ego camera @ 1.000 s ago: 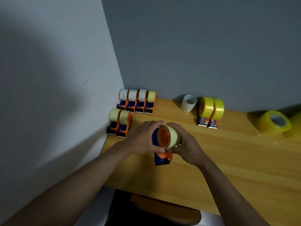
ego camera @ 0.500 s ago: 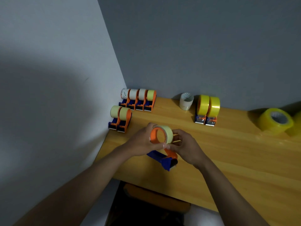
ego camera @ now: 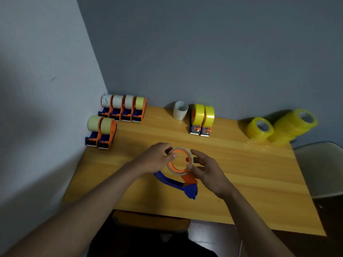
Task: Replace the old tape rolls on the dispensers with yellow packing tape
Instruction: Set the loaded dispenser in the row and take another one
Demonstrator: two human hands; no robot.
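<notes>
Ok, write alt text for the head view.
Both hands, left hand and right hand, grip a pale old tape roll on a blue-and-orange dispenser over a wooden table. Fresh yellow tape rolls sit far right.

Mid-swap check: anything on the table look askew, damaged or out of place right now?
Nothing looks damaged or spilled. The dispenser being worked on lies tilted under both hands, left hand and right hand gripping its pale old roll. One loose white roll stands among the dispensers by the wall. The spare yellow rolls lean in an untidy pile.
</notes>
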